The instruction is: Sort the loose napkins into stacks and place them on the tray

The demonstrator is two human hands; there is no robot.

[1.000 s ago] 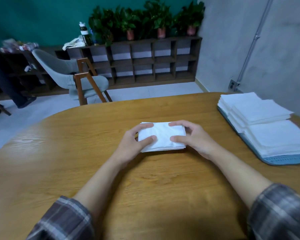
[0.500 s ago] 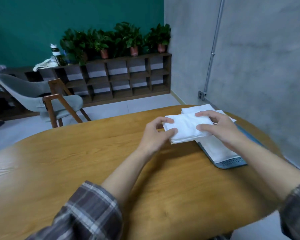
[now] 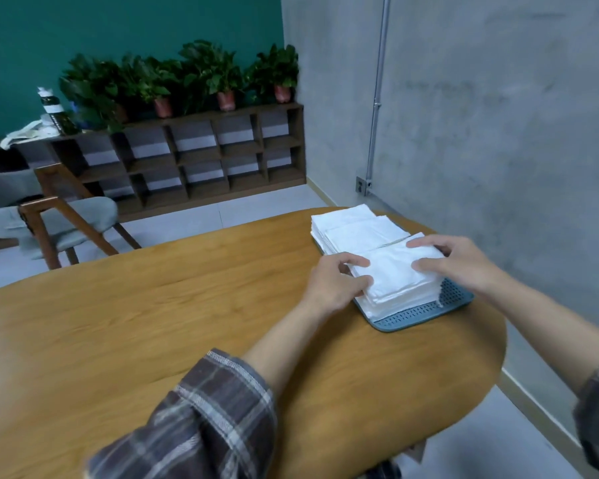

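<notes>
A grey-blue perforated tray (image 3: 426,312) lies on the right end of the wooden table (image 3: 153,323). White napkin stacks cover it: a far stack (image 3: 357,226) and a near stack (image 3: 395,292). A small bundle of white napkins (image 3: 391,267) sits on top of the near stack. My left hand (image 3: 332,281) grips its left edge, thumb on top and fingers curled at the side. My right hand (image 3: 453,261) holds its right edge between thumb and fingers.
A grey chair with a wooden frame (image 3: 56,219) stands beyond the table at the left. A low shelf (image 3: 194,157) with potted plants lines the green back wall. A concrete wall with a pipe runs close along the right.
Both hands carried the napkin bundle from the middle of the table to the right and set it down on the near stack on the tray.
</notes>
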